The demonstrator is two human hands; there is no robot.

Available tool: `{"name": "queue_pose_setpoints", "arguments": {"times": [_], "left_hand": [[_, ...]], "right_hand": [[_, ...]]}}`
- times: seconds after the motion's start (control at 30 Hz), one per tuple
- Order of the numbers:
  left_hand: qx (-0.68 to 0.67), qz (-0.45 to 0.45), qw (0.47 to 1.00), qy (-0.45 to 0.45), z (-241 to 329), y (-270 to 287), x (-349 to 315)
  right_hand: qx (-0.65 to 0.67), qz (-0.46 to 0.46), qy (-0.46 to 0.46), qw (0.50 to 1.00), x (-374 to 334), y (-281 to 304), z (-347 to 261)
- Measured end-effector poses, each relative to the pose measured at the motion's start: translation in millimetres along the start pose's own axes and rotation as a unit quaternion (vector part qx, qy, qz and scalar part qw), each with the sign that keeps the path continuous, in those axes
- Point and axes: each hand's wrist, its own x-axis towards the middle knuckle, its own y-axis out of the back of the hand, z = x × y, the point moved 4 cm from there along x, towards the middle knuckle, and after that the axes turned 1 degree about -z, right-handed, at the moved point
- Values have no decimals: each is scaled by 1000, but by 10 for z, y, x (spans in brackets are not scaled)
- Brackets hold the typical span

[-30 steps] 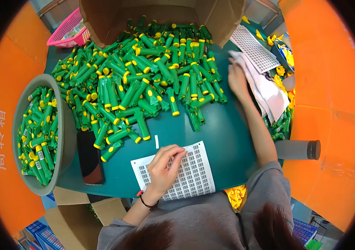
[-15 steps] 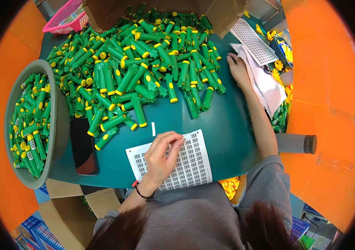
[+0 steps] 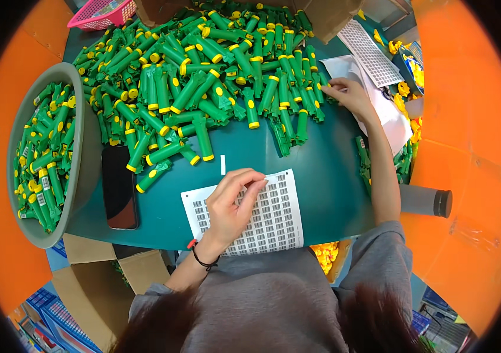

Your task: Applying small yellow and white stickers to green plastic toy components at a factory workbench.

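Note:
A white sheet of small printed labels (image 3: 280,206) lies at the table's near edge. Over it rests my left hand (image 3: 230,206), thumb and forefinger pinched together; whatever is between them is too small to make out. My right hand (image 3: 350,99) is stretched out to the far right, its fingers loosely bent and apart. Its fingertips are at the right edge of a big heap of green tubes with yellow caps (image 3: 203,88), and no tube is seen in its grasp. Whether they touch a tube I cannot tell.
At left stands a grey tub (image 3: 77,147) full of tubes, beside a black phone (image 3: 120,188). A white strip (image 3: 223,165) lies beyond the sheet. White papers (image 3: 389,112), another label sheet (image 3: 371,53) and a grey bottle (image 3: 424,201) are at right. A pink basket (image 3: 94,22) sits far left.
My right hand has lifted off the table beside the papers and turned in toward the tubes, fingers more bent. The left hand keeps its pinch over the sheet. The view has shifted slightly.

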Motion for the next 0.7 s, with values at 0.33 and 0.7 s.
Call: {"name": "queue_pose_setpoints", "arguments": {"times": [0.33, 0.7], "left_hand": [[-73, 24, 995, 65, -139, -50, -20], [-64, -19, 995, 72, -205, -40, -46]], "right_hand": [[41, -20, 31, 998, 97, -123, 90], [221, -103, 0, 970, -252, 54, -111]]}}
